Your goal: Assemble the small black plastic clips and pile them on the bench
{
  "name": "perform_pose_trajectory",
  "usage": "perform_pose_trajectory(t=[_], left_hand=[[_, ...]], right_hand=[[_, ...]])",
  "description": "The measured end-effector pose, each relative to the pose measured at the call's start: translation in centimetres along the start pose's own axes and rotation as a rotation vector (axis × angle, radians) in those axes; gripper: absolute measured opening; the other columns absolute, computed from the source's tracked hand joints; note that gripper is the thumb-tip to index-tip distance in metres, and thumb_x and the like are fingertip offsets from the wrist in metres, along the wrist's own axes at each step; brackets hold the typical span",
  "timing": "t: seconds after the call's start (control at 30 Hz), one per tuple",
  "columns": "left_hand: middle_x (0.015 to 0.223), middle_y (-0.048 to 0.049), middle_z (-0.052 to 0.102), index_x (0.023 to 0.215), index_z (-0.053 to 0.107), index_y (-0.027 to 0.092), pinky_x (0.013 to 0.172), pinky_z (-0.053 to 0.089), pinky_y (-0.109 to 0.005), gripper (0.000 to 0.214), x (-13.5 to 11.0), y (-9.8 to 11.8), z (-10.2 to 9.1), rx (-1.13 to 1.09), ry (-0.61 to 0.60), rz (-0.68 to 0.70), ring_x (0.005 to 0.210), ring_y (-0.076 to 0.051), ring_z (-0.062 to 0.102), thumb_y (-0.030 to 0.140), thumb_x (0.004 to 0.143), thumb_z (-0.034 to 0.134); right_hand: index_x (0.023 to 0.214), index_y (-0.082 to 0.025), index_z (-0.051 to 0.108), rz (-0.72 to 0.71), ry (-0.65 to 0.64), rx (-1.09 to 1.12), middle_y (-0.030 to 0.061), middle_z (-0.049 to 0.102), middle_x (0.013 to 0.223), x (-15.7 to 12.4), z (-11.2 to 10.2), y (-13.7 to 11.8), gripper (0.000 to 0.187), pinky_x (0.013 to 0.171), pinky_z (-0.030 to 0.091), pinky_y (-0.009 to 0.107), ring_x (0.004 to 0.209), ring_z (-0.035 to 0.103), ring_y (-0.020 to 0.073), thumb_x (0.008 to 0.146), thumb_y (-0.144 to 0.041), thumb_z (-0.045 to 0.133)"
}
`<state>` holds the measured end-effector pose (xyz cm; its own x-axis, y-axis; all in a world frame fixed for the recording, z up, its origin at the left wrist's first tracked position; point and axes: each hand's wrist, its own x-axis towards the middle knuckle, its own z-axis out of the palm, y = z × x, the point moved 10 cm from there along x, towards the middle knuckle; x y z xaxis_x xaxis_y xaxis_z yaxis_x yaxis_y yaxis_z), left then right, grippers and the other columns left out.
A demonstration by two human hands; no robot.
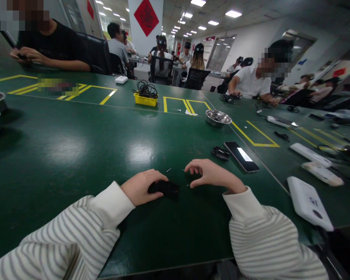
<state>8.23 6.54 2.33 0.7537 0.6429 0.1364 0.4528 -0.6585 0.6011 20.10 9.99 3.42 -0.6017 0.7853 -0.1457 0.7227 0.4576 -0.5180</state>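
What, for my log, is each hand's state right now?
Left hand: closed on the black object.
Right hand: open, beside small thin pieces; nothing clearly held.

You are working in a shared, workshop-like room: yellow tape [266,145] is marking bays on your green worktop [105,128], people [249,79] are sitting beyond it among mesh-backed chairs [196,79], ceiling lights [233,14] are shining above it, and metal bowls [218,122] are standing on it.
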Motion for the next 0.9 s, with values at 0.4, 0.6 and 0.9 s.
perform_pose_trajectory(t=[0.4, 0.6, 0.9], left_hand=[[0.094, -0.0033, 0.056, 0.102, 0.049, 0.019, 0.074, 0.041, -0.028, 0.031, -0.1, 0.0, 0.0, 0.014, 0.003, 0.009, 0.084, -0.016, 0.052, 0.02, 0.072, 0.055], [0.094, -0.0038, 0.055, 0.103, 0.049, 0.019, 0.073, 0.042, -0.028, 0.033, -0.1, -0.1, 0.0, 0.005, -0.001, 0.02, 0.081, -0.015, 0.052, 0.021, 0.071, 0.055], [0.091, -0.0036, 0.056, 0.103, 0.052, 0.017, 0.068, 0.044, -0.025, 0.034, 0.0, -0.5, -0.7, 0.023, 0.054, -0.02, 0.071, -0.013, 0.053, 0.022, 0.07, 0.056]], right_hand=[[0.079, -0.015, 0.059, 0.078, 0.281, -0.024, -0.0036, 0.05, 0.058, 1.2, -0.9, 1.0, 0.02, 0.051, 0.031, 0.019, 0.052, 0.043, 0.0067, 0.072, -0.033, 0.058], [0.074, -0.017, 0.065, 0.144, 0.325, -0.127, 0.0003, 0.059, 0.066, 1.2, -1.7, 2.1, 0.013, 0.055, 0.035, 0.021, 0.058, 0.05, 0.0091, 0.071, -0.028, 0.058], [0.057, -0.015, 0.057, 0.216, 0.107, -0.182, -0.0016, 0.057, 0.054, 0.0, 0.0, 1.8, 0.006, 0.048, 0.036, 0.02, 0.049, 0.05, 0.0086, 0.059, -0.009, 0.057]])
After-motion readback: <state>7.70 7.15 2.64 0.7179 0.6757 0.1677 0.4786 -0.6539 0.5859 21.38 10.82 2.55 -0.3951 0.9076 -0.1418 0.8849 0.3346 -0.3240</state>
